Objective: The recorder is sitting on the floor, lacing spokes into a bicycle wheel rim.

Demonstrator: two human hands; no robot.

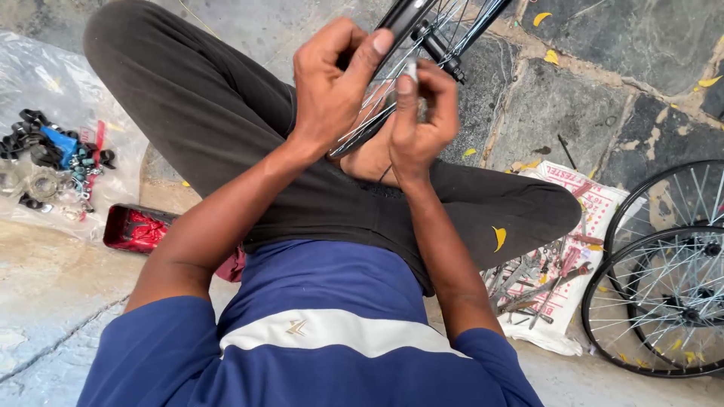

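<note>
Head view: the left hand (332,83) is curled tight around the black rim of a bicycle wheel (422,30) at 12 o'clock, thumb pressed on the rim's edge. Just beside it at 1 o'clock, the right hand (422,120) is closed with fingertips pinched on a small silvery piece among the spokes; what that piece is I cannot tell. Both hands sit close together above the person's crossed legs in dark trousers (226,128). At 9 o'clock a clear plastic bag (45,75) lies on the stone floor (648,45), holding black and blue small parts. At 4 o'clock a printed sack (596,218) carries a heap of metal tools. Two more spoked wheels (664,301) lie at 3 to 4 o'clock. The held wheel has thin silver spokes and a dark hub
</note>
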